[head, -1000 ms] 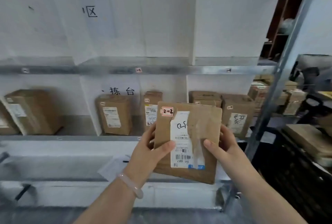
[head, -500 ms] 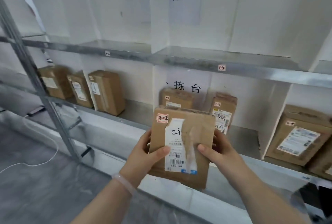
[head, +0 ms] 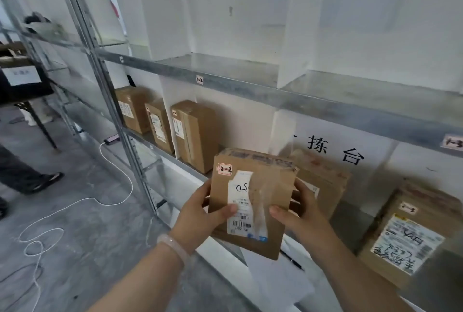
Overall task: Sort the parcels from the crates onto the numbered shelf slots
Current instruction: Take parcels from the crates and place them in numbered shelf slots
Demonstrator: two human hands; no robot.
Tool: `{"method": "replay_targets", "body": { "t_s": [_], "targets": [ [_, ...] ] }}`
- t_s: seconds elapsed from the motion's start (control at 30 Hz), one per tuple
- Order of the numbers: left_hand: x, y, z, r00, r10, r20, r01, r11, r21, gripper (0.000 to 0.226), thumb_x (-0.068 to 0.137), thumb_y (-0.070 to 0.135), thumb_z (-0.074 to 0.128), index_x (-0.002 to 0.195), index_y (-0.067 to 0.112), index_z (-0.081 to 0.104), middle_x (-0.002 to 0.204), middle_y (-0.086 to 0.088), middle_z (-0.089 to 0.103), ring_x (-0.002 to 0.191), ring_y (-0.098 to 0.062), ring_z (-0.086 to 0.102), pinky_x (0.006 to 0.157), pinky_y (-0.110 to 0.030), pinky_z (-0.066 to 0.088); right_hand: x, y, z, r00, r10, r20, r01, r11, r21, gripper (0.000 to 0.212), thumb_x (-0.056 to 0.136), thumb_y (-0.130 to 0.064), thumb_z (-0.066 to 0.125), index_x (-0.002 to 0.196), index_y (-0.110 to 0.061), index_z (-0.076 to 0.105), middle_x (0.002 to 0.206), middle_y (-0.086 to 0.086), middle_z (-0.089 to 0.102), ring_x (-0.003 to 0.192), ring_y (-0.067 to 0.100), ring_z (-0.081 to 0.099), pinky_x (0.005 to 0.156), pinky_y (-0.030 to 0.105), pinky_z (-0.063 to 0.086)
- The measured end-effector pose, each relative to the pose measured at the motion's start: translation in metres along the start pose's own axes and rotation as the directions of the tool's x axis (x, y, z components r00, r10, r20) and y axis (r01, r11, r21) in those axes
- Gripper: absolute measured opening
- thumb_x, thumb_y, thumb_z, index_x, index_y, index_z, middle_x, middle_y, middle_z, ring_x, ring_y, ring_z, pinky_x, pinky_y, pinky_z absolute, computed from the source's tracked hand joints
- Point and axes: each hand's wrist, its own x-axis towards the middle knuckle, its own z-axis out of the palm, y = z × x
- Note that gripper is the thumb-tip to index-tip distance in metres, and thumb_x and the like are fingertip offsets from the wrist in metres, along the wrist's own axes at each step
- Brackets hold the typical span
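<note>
Parcel (head: 253, 201) tagged 2-2 is being held upright between both hands in front of the shelf (head: 325, 103). Left hand (head: 200, 219) is gripping its left edge, thumb lying across the label (head: 241, 205); right hand (head: 304, 216) is clasping its right edge, thumb on the front.

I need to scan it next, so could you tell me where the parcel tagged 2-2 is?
The parcel tagged 2-2 is centre frame, held between left hand and right hand, before the lower shelf.
</note>
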Motion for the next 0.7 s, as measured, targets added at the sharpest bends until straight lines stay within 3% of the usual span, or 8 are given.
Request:
{"method": "replay_targets", "body": {
  "t_s": [0.07, 0.17, 0.3, 0.37, 0.43, 0.47, 0.57, 0.7],
  "targets": [
    [0.014, -0.007, -0.01, 1.0, -0.017, -0.018, 0.017, 1.0, -0.001, 0.06, 0.069, 0.036, 0.087, 0.119, 0.045, 0.054, 0.096, 0.031, 0.071, 0.1, 0.0, 0.065, 0.062, -0.01, 0.053, 0.015, 0.006, 0.012, 0.999, -0.002, 0.036, 0.003, 1.0, -0.023, 0.086, 0.055, -0.044, 0.09, 0.124, -0.058, 0.041, 0.117, -0.031, 0.062, 0.111, -0.002, 0.06, 0.087, 0.029, 0.057],
    [0.039, -0.021, -0.026, 0.999, -0.029, -0.017, 0.029, 1.0, 0.012, 0.058, 0.071, 0.035, 0.085, 0.121, 0.044, 0.055, 0.098, 0.025, 0.072, 0.102, -0.004, 0.065, 0.063, -0.012, 0.054, 0.038, 0.012, 0.031, 0.999, 0.01, 0.046, -0.007, 0.998, -0.064, 0.098, 0.063, -0.03, 0.088, 0.145, -0.042, 0.034, 0.133, -0.016, 0.059, 0.123, 0.008, 0.056, 0.1, 0.043, 0.052],
    [0.077, -0.038, -0.044, 0.997, -0.051, 0.058, 0.05, 0.998, 0.031, 0.056, 0.075, 0.031, 0.084, 0.12, 0.043, 0.054, 0.102, 0.024, 0.072, 0.1, 0.003, 0.066, 0.065, -0.012, 0.054, 0.07, 0.025, 0.056, 0.999, 0.035, 0.001, -0.035, 0.994, -0.104, 0.109, 0.069, -0.023, 0.088, 0.152, -0.04, 0.019, 0.141, -0.01, 0.051, 0.13, 0.014, 0.05, 0.104, 0.049, 0.048],
    [0.1, -0.044, -0.054, 0.992, -0.051, 0.119, 0.045, 0.998, 0.054, 0.051, 0.077, 0.027, 0.083, 0.111, 0.047, 0.051, 0.096, 0.036, 0.068, 0.092, 0.016, 0.063, 0.061, -0.01, 0.053, 0.087, 0.033, 0.071, 0.997, 0.048, -0.067, -0.056, 0.991, -0.118, 0.111, 0.067, -0.023, 0.09, 0.151, -0.04, 0.018, 0.136, -0.013, 0.053, 0.123, 0.011, 0.054, 0.098, 0.041, 0.054],
    [0.124, -0.05, -0.063, 0.984, -0.042, 0.176, 0.033, 0.998, 0.053, 0.05, 0.079, 0.024, 0.082, 0.11, 0.045, 0.051, 0.096, 0.037, 0.067, 0.09, 0.019, 0.062, 0.061, -0.012, 0.054, 0.102, 0.04, 0.087, 0.991, 0.052, -0.12, -0.066, 0.991, -0.114, 0.107, 0.067, -0.022, 0.09, 0.145, -0.045, 0.022, 0.124, -0.023, 0.054, 0.108, 0.0, 0.057, 0.083, 0.024, 0.057],
    [0.136, -0.054, -0.068, 0.979, -0.035, 0.2, 0.026, 0.999, 0.046, 0.05, 0.078, 0.022, 0.082, 0.112, 0.044, 0.051, 0.098, 0.035, 0.068, 0.091, 0.016, 0.063, 0.062, -0.014, 0.055, 0.109, 0.044, 0.093, 0.987, 0.058, -0.148, -0.074, 0.991, -0.108, 0.104, 0.066, -0.02, 0.091, 0.14, -0.049, 0.023, 0.12, -0.026, 0.055, 0.104, -0.003, 0.057, 0.079, 0.021, 0.057],
    [0.169, -0.064, -0.078, 0.957, -0.008, 0.291, -0.002, 0.999, 0.036, 0.053, 0.079, 0.021, 0.082, 0.117, 0.041, 0.051, 0.103, 0.032, 0.069, 0.095, 0.013, 0.064, 0.065, -0.015, 0.056, 0.129, 0.054, 0.102, 0.974, 0.072, -0.213, -0.088, 0.994, -0.065, 0.113, 0.061, -0.011, 0.093, 0.146, -0.041, 0.025, 0.123, -0.018, 0.058, 0.11, 0.005, 0.062, 0.085, 0.034, 0.059],
    [0.203, -0.075, -0.083, 0.922, 0.049, 0.384, -0.069, 0.997, 0.039, 0.053, 0.082, 0.021, 0.08, 0.121, 0.041, 0.05, 0.108, 0.039, 0.064, 0.102, 0.018, 0.058, 0.069, -0.005, 0.05, 0.152, 0.062, 0.109, 0.955, 0.087, -0.282, -0.103, 0.994, -0.042, 0.125, 0.049, -0.015, 0.096, 0.149, -0.038, 0.023, 0.12, -0.016, 0.059, 0.096, -0.014, 0.062, 0.065, 0.012, 0.054]
  ]
}}
